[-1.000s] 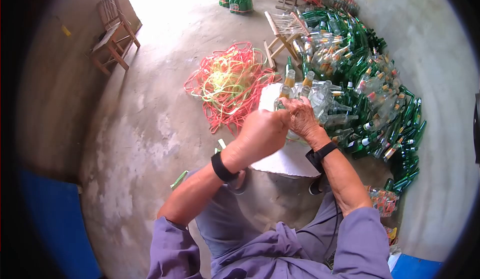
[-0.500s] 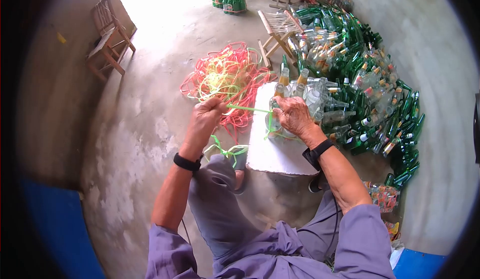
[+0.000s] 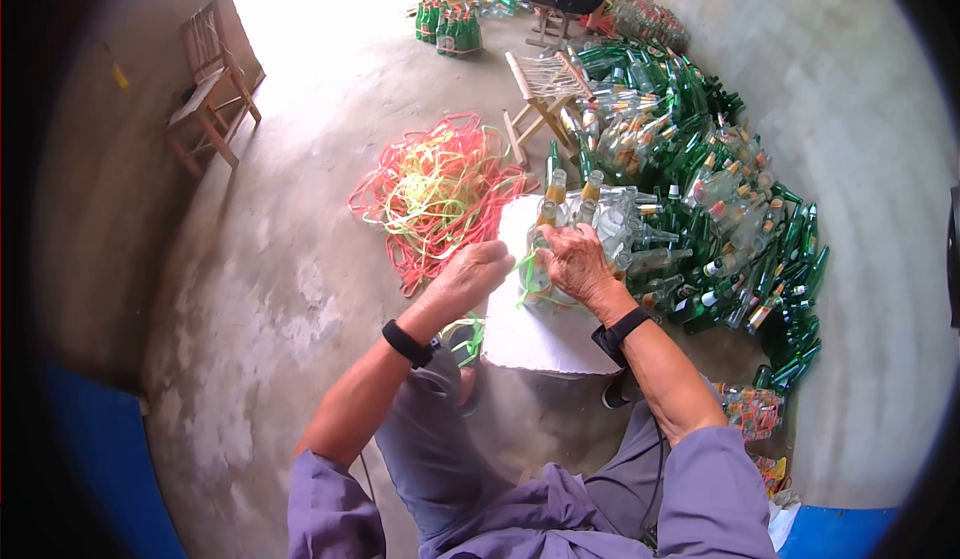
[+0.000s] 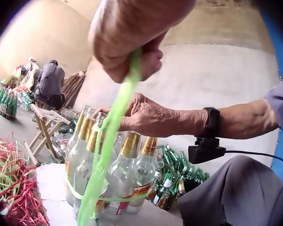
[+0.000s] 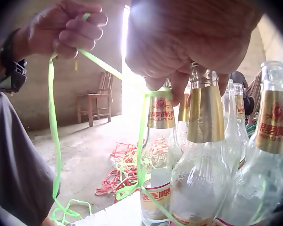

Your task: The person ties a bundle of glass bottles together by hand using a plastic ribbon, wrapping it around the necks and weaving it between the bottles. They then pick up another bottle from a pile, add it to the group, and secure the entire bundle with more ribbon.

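Observation:
In my left hand [image 3: 475,274] I grip a bright green plastic strap [image 4: 115,117], whose loose end hangs below the fist. The strap stretches from that fist to the neck of a clear glass beer bottle [image 5: 161,136]. My right hand [image 3: 578,262] is over the bottle tops, its fingers curled down about that neck where the strap passes. Several clear bottles [image 4: 127,165] with gold neck labels stand upright in a tight bundle. A green band [image 4: 118,199] goes round their lower bodies. They stand on a white board [image 3: 545,347] in front of my knees.
A tangle of red and green straps [image 3: 430,199] lies on the floor to the left. Loose green and clear bottles [image 3: 700,179] are heaped at right. A folding stool [image 3: 548,89] stands beyond, near bundled green bottles [image 3: 458,34] and a seated person [image 4: 50,82].
My left hand swung out left from beside the right hand, drawing the strap taut, then came partway back right. My right hand stays at the bottle necks.

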Tool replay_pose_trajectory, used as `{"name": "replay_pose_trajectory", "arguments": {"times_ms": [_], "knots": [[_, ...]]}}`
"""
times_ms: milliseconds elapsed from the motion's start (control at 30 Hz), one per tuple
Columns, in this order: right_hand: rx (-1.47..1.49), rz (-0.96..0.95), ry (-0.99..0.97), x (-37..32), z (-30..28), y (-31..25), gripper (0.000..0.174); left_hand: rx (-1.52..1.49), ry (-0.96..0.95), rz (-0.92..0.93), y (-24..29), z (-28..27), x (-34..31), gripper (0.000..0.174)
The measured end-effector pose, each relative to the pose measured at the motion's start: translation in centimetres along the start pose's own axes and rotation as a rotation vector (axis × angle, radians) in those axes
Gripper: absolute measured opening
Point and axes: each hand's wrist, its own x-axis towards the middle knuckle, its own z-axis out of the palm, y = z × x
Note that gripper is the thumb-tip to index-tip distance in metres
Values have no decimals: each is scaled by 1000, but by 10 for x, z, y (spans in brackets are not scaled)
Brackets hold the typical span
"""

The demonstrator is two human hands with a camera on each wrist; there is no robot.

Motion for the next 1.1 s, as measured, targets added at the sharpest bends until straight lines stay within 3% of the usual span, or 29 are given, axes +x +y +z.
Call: {"name": "replay_pose_trajectory", "arguments": {"times_ms": [33, 100, 167, 233, 367, 500, 567, 600, 700, 767, 833, 1100], "knots": [[3, 2, -4, -1, 1, 0, 35, 1, -2, 3, -4, -4, 2, 25], [4, 5, 7, -1, 1, -2, 34, -42, 6, -168, -5, -13, 5, 28], [-25, 32, -26, 0, 0, -3, 37, -139, 6, -123, -1, -24, 2, 28], [-34, 32, -19, 1, 1, -5, 37, 20, 48, -168, -37, -33, 17, 26], [-36, 30, 20, -1, 4, -4, 38, 169, 124, -85, -61, -31, 29, 28], [-36, 37, 7, 0, 5, -3, 37, 405, 175, -73, -60, -24, 30, 23], [-26, 33, 10, 0, 5, -2, 37, 631, 142, 144, -66, -22, 27, 25], [-26, 30, 30, -1, 6, -2, 37, 687, 90, 49, -50, -19, 23, 25], [-38, 27, 36, -1, 9, 0, 37, 662, -48, 130, -32, -8, 12, 28], [-33, 25, 29, -1, 10, 1, 37, 570, -73, 329, -45, 8, 12, 27], [-48, 29, 3, 0, 8, 0, 38, 637, 55, 167, -17, 33, 5, 27], [-93, 27, -21, -2, 6, -2, 38, 563, 65, 235, -16, 61, 3, 31]]}}
